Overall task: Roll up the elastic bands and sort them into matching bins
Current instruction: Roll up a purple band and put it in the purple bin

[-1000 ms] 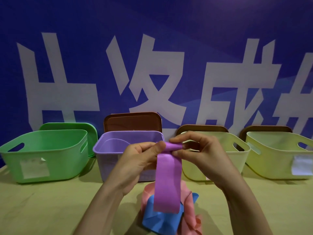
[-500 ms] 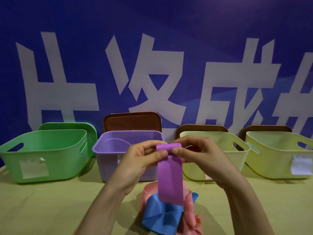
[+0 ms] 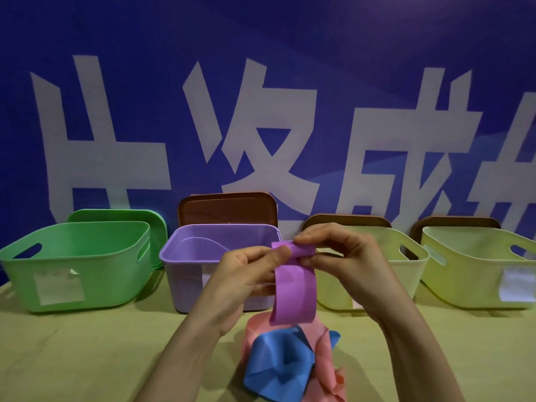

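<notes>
Left hand (image 3: 246, 275) and right hand (image 3: 349, 261) on rolled top of purple band (image 3: 293, 298)

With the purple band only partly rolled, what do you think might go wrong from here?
Both the left hand and right hand pinch the purple band roll only at fingertips; a slip could let it unroll. Its loose tail hangs close over the blue band and pink band, so it might snag them.
</notes>
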Demonstrator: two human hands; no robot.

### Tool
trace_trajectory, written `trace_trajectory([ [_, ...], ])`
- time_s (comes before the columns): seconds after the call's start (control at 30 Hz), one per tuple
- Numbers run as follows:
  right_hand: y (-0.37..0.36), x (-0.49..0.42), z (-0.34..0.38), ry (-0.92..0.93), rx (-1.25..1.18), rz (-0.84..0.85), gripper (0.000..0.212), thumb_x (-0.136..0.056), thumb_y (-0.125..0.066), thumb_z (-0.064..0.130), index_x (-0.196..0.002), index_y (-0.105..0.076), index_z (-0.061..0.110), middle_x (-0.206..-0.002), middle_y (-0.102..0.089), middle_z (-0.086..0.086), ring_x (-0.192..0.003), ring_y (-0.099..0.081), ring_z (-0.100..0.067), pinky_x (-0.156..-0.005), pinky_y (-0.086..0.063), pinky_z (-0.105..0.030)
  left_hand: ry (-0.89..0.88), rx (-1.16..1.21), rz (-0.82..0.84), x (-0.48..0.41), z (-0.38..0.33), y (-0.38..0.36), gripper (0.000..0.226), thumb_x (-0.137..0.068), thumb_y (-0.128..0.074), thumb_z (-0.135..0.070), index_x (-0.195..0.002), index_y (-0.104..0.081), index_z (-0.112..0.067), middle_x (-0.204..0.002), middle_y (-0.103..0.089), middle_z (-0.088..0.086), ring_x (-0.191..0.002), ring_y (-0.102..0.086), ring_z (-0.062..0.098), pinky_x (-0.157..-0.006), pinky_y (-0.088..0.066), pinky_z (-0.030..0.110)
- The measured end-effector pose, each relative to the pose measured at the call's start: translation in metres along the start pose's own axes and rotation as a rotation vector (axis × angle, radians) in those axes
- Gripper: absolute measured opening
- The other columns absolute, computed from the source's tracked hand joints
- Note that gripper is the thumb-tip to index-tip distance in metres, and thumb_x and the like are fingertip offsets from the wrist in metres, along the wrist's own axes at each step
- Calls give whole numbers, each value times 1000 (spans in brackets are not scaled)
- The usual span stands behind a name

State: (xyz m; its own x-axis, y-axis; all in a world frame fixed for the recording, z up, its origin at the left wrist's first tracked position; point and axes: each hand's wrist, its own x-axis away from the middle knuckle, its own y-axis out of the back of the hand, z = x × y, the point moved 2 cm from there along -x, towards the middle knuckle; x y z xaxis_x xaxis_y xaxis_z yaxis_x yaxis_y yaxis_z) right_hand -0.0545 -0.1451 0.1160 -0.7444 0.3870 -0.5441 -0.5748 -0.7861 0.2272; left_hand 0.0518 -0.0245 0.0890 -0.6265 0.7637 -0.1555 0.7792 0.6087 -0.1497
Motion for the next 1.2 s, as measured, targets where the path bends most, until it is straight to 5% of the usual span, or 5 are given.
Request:
trace_trajectory([
  [0.23, 5, 3, 0, -51, -35, 134, 36, -74, -68, -14, -91, -73, 17, -100, -72, 0, -99, -67, -13, -84, -54, -24, -44, 22, 61, 1, -2, 1, 30, -73, -64, -25, -98, -72, -12, -92, -75, 11, -79, -70, 16, -67, -55, 20],
  [0.5, -1, 2, -4, -94, 79, 84, 34, -72, -67, 37, -101, -71, 19, -93, -71, -8, -92, -66, -28, -85, -53, -45, -182, -82, 47, -1, -6, 7, 31, -68, -69, -17, -98, -69, -14, -94, -75, 6, -89, -70, 15, -76, -56, 23],
  [0.77, 2, -1, -5, -37, 38, -20, 29, -69, -69, 32, -94, -73, 19, -91, -73, -1, -90, -67, -17, -81, -55, -29, -120, -41, -4, -1, 2, -2, 33, -70, -72, -13, -103, -67, -11, -92, -74, 12, -84, -71, 19, -75, -56, 31],
  [0.93, 1, -1, -5, -31, -85, -12, 26, -63, -73, 18, -89, -72, 16, -86, -73, 3, -85, -66, -8, -73, -51, -18, -105, -38, -31, 0, 3, -2, 16, -74, -70, -3, -90, -72, -5, -82, -74, 10, -74, -69, 14, -64, -56, 20],
  [1.2, 3, 0, -5, 30, -135, 37, 25, -61, -75, -4, -79, -70, 12, -87, -70, 6, -92, -65, -8, -78, -53, -20, -176, -129, -7, 2, -5, 2, 37, -59, -73, -28, -91, -72, -11, -89, -74, 12, -84, -70, 21, -77, -56, 30],
])
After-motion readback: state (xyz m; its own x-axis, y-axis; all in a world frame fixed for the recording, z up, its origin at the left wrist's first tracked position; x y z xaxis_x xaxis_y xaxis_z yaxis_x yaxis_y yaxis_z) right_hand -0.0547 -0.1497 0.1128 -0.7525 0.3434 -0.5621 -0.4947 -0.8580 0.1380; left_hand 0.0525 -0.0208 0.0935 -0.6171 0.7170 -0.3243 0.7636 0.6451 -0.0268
